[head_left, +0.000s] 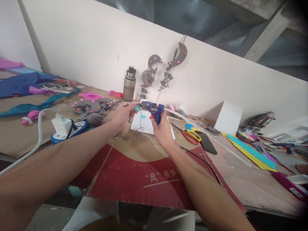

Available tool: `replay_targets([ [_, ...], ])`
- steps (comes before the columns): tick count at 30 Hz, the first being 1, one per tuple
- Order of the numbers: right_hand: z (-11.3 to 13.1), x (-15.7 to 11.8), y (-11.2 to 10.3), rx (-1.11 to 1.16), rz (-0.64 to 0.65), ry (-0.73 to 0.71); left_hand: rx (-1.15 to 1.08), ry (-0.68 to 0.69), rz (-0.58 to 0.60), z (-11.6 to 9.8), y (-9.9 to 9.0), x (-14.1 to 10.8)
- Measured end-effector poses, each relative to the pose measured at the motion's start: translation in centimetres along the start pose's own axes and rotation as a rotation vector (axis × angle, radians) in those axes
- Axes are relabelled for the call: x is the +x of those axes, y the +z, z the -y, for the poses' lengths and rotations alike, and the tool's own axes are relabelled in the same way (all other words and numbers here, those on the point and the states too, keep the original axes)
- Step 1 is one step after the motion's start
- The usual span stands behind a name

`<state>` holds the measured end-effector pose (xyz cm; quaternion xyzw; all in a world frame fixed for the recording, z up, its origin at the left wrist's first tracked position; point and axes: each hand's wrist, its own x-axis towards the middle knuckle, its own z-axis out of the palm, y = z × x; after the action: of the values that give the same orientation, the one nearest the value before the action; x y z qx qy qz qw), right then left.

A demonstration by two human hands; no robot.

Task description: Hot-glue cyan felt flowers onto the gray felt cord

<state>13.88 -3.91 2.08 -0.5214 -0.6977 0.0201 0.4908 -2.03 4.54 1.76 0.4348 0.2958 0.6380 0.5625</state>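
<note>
My right hand is wrapped round the handle of a blue hot glue gun, its nozzle pointing left. From the back of the gun a long clear glue stick runs out to the right. My left hand pinches a small teal felt piece right at the nozzle; whether the two touch I cannot tell. A thin grey cord hangs below that piece and coils on the work surface. Under it lies a white sheet with another small teal cutout on it.
Orange-and-yellow scissors and a black phone lie right of the sheet. A water bottle stands by the white wall. At left are grey felt moons and a power strip with a white charger. Cardboard covers the front.
</note>
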Motion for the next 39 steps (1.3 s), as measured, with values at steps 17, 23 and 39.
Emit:
replay_targets([
  [17,0.04,-0.28,0.1,-0.055,-0.005,-0.015,0.082,0.03,-0.02,0.19,0.06,-0.26],
  [23,0.06,-0.29,0.08,-0.095,-0.007,-0.032,0.077,0.03,-0.026,0.12,0.02,-0.14],
  [39,0.12,-0.26,0.06,-0.126,-0.01,-0.03,0.075,0.042,-0.024,-0.43,0.22,-0.48],
])
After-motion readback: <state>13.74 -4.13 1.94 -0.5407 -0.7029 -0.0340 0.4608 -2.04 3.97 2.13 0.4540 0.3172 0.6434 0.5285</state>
